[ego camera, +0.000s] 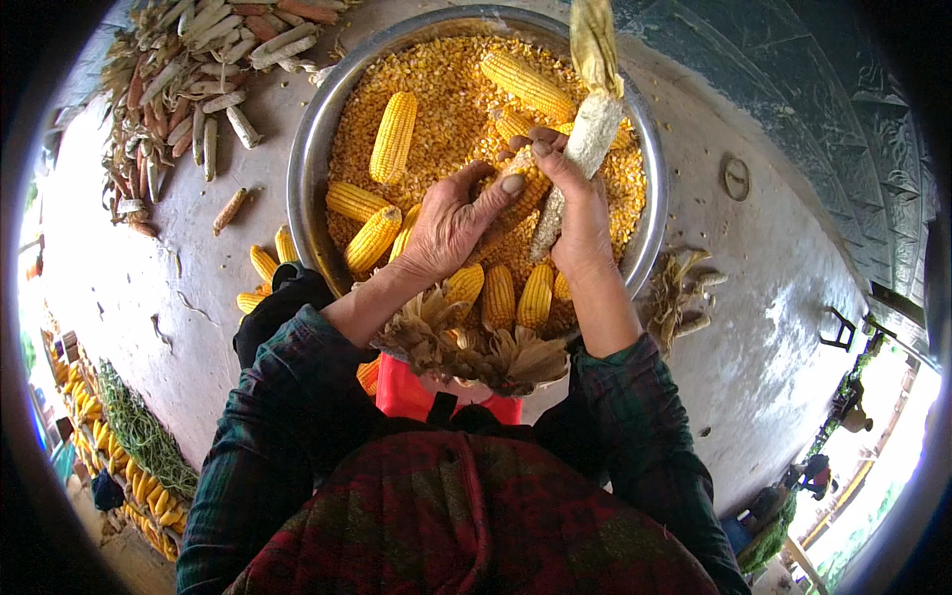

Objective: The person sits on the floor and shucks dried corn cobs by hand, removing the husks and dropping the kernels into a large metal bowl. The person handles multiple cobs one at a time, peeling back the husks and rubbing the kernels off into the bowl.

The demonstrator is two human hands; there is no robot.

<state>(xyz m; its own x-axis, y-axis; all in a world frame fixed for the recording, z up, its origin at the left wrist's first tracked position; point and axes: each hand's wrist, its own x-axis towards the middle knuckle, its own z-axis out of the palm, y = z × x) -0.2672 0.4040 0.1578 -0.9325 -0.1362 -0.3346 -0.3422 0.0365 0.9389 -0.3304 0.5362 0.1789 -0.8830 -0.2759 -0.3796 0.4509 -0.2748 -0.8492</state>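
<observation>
A wide metal basin in front of me holds loose corn kernels and several whole yellow ears, one ear lying at its left. Over it my left hand grips a partly shelled ear of corn, its thumb near the tip. My right hand holds a bare white cob slantwise in the palm, a dry husk still on its upper end. The right thumb and fingertips meet the same ear's upper end. My palms hide part of both the ear and the cob.
Stripped cobs are heaped on the concrete floor at upper left. Dry husks hang over the basin's near rim, above a red object. More ears lie left of the basin. Husk scraps lie right.
</observation>
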